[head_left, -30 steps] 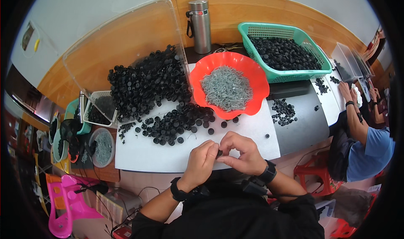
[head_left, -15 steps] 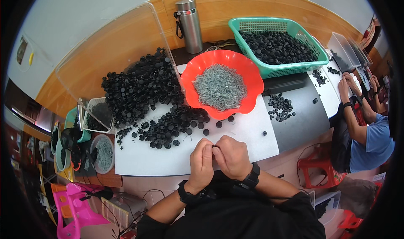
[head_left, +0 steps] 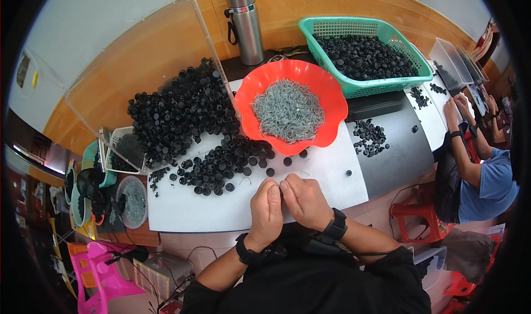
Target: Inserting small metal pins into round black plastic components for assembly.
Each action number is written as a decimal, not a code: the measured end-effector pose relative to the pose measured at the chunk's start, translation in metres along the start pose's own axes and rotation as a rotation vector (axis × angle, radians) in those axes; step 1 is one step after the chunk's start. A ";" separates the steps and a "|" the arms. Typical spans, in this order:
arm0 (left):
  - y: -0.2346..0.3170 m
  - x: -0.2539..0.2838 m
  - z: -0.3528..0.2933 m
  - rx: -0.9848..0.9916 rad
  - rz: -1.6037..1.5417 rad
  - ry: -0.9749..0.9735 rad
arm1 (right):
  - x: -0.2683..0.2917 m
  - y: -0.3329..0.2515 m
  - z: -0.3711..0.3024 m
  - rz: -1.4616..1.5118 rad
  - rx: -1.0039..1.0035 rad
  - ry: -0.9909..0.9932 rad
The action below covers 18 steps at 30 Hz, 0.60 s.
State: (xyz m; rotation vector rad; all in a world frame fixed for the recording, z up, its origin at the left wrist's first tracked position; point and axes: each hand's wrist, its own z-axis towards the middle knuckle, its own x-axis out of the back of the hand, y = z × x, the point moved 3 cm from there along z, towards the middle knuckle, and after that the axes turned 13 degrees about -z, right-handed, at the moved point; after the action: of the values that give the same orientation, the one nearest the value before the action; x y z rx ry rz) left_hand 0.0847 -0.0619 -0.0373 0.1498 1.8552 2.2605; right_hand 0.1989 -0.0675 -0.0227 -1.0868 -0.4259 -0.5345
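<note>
My left hand (head_left: pixel 266 213) and my right hand (head_left: pixel 305 200) meet at the front edge of the white work board (head_left: pixel 221 220). Both are closed, fingertips and thumbs pressed together. A small black part shows only as a dark sliver between them, so its exact kind is hidden. Just beyond the hands lie loose black round caps (head_left: pixel 228 165), joining a big heap of black plastic caps (head_left: pixel 177 109) in a clear bin tipped on its side. Behind them stands a red wavy-rimmed bowl (head_left: pixel 332 112) full of thin silvery screw-like pieces (head_left: pixel 287 109).
A green basket (head_left: pixel 362 87) of black parts stands back right; a steel flask (head_left: pixel 246 32) is at the back. Small black pieces (head_left: pixel 370 137) lie on a dark board. Containers (head_left: pixel 133 200) sit left, near a pink chair (head_left: pixel 99 278). Another person (head_left: pixel 481 181) works at right.
The hands stay together at the same place, their fingertips drawn closer, and the black part between them shows less. The view has shifted slightly; things on the table stay put.
</note>
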 end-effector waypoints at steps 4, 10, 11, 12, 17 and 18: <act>0.000 0.000 0.000 -0.001 0.005 -0.009 | 0.001 0.003 0.004 0.100 -0.082 -0.050; -0.003 0.004 0.000 0.082 -0.148 -0.089 | 0.010 0.002 0.003 0.375 -0.320 -0.232; -0.004 0.005 0.001 0.080 -0.146 -0.088 | 0.010 0.004 0.001 0.428 -0.396 -0.280; -0.005 0.006 0.001 0.073 -0.160 -0.108 | 0.009 0.005 -0.001 0.480 -0.475 -0.327; -0.007 0.007 0.001 0.055 -0.180 -0.166 | 0.005 0.004 -0.010 0.581 -0.451 -0.164; -0.006 0.007 0.002 0.101 -0.210 -0.163 | 0.006 0.003 -0.010 0.585 -0.398 -0.113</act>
State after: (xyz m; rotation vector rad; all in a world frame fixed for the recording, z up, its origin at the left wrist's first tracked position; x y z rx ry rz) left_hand 0.0790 -0.0574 -0.0435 0.1425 1.8085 1.9570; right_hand 0.2063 -0.0765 -0.0258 -1.5547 -0.0809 -0.0328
